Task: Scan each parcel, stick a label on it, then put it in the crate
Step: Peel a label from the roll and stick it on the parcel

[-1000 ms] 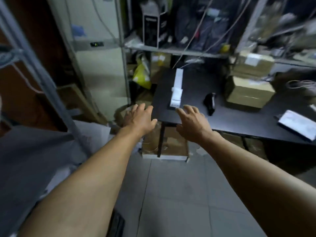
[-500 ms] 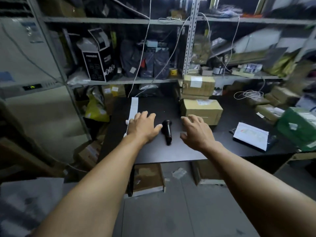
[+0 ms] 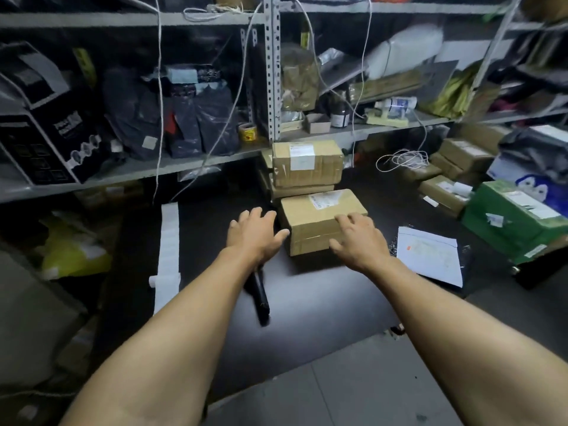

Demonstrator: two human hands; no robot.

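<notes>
- Parcel (image 3: 319, 221): brown box on the black table (image 3: 322, 302), near the scanner (image 3: 259, 290).
- Left hand (image 3: 253, 235) and right hand (image 3: 358, 241): both spread wide, holding nothing, flanking it.

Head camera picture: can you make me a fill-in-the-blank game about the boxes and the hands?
1. The right hand rests on a brown ____ parcel.
2. The black scanner lies on the table, partly under the ____ arm.
3. The strip of white labels lies to the ____ of the left hand.
4. The big box at the right edge is ____ in colour.

Missing words: cardboard; left; left; green
</notes>
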